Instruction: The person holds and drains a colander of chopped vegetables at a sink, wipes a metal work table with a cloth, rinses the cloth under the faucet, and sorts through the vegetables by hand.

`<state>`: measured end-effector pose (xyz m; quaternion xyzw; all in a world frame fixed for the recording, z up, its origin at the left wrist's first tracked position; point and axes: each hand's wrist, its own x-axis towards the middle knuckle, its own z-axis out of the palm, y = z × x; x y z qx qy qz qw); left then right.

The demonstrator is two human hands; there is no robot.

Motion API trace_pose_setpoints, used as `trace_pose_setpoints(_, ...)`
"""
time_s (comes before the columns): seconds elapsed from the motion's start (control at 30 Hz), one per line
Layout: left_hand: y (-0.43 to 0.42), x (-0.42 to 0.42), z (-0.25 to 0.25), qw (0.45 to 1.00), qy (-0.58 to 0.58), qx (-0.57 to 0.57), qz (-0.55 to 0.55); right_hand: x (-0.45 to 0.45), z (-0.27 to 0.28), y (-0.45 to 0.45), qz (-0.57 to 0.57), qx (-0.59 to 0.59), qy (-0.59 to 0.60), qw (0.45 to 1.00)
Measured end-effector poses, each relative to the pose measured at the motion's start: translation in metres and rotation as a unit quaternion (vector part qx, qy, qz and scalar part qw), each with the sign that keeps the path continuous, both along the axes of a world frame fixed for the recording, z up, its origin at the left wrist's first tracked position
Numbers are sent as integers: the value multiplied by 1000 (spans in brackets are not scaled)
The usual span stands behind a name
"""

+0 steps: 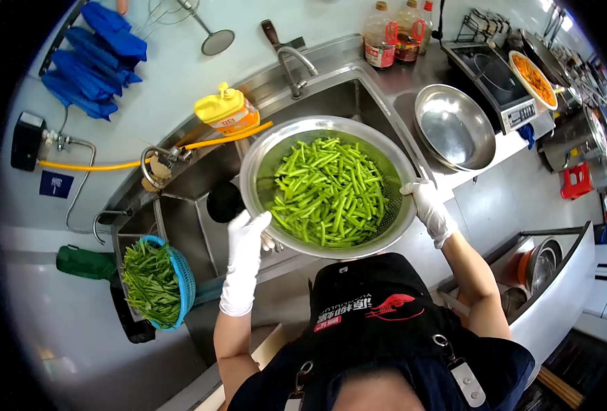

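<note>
A large metal colander [261, 222] full of cut green beans [331, 192] is held up in front of my apron, over the front edge of the sink [201, 226]. My left hand [244, 240], in a white glove, grips its left rim, thumb on top and fingers curled beneath. On the opposite side, my gloved right hand [428, 209] is closed on the right rim. The fingers under the rim are partly hidden.
A blue basket of leafy greens [154, 284] stands at the left. Behind the sink are a yellow jug [225, 113] and a faucet [295, 72]. To the right sit a metal bowl [454, 127], an induction cooker [492, 79] and an open drawer [533, 274].
</note>
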<state>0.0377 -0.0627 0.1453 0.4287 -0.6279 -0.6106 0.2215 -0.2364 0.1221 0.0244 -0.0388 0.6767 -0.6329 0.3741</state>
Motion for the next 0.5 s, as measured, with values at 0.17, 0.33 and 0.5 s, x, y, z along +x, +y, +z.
trace_pose_setpoints(0.17,4,-22,55,996,-20,-84,5,2,9,10,42,-7,-50,998)
trace_pose_setpoints(0.33,-6,-30,92,992,-27,-127,1,-13,19,4,69,-29,-69,995)
trace_pose_setpoints(0.5,-38,-36,113,997,36,-63,17,-25,100,4,81,-118,-98,985)
